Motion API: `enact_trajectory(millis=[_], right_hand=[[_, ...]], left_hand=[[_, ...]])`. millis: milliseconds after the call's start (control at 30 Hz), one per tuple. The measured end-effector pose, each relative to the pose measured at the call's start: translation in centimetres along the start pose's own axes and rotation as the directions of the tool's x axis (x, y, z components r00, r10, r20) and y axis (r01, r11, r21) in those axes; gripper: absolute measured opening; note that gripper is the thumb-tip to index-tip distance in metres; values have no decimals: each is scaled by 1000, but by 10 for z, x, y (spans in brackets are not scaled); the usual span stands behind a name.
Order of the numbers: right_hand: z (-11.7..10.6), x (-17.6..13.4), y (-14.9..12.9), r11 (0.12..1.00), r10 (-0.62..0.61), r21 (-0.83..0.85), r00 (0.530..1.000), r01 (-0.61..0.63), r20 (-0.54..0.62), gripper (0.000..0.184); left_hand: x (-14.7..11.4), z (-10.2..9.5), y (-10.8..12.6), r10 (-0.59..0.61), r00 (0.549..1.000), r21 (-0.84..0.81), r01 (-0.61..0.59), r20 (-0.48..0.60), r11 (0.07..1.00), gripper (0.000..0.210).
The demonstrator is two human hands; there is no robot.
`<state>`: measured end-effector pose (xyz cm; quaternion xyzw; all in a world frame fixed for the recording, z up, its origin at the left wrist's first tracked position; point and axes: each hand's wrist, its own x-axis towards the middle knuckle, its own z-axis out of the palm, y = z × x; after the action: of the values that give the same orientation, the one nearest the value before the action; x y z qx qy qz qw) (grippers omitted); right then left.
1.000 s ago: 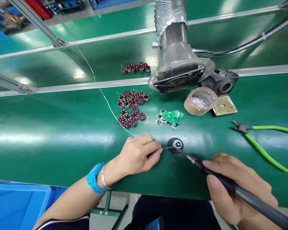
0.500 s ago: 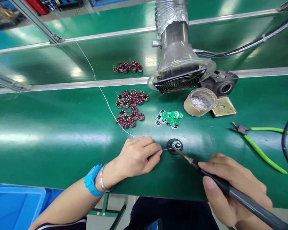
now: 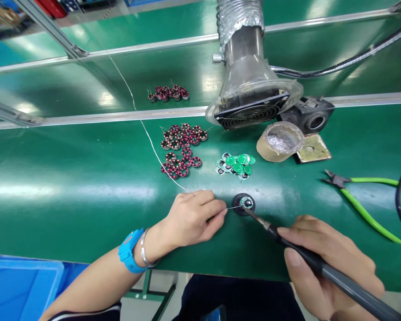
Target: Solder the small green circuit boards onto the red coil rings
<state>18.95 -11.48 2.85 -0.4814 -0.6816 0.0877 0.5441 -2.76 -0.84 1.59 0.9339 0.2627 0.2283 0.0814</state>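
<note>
My left hand (image 3: 194, 219) is closed, pinching a thin solder wire (image 3: 151, 143) between thumb and fingers. The wire's short free end reaches right to a small round circuit board (image 3: 247, 203). That board lies on a black round base (image 3: 238, 210) on the bench. In my right hand (image 3: 341, 263) is a soldering iron (image 3: 312, 261), gripped like a pen. Its tip meets the board's lower left edge, close to the wire's end; whether they touch is too small to tell. Behind the board lies a pile of green and white round boards (image 3: 243, 159).
Copper-wound ring coils (image 3: 183, 141) lie behind my left hand, with more coils (image 3: 165, 93) beyond the metal rail. A fume extractor (image 3: 254, 89) overhangs the back. A cup (image 3: 274, 149), a sponge tray (image 3: 312, 149) and green-handled cutters (image 3: 361, 207) are at right.
The far coils beyond the rail have shifted left. Both hands, the wire and the iron keep nearly the same place at the board.
</note>
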Motion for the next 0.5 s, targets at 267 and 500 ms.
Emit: enact_trajectory(millis=[267, 500], right_hand=[[-13, 0, -5, 995, 99, -23, 995, -98, 14, 29], [-12, -2, -1, 991, 125, -25, 977, -131, -171, 30]], left_hand=[[2, -26, -5, -88, 963, -188, 138, 254, 972, 17], [7, -58, -13, -218, 975, -166, 220, 28, 961, 10]])
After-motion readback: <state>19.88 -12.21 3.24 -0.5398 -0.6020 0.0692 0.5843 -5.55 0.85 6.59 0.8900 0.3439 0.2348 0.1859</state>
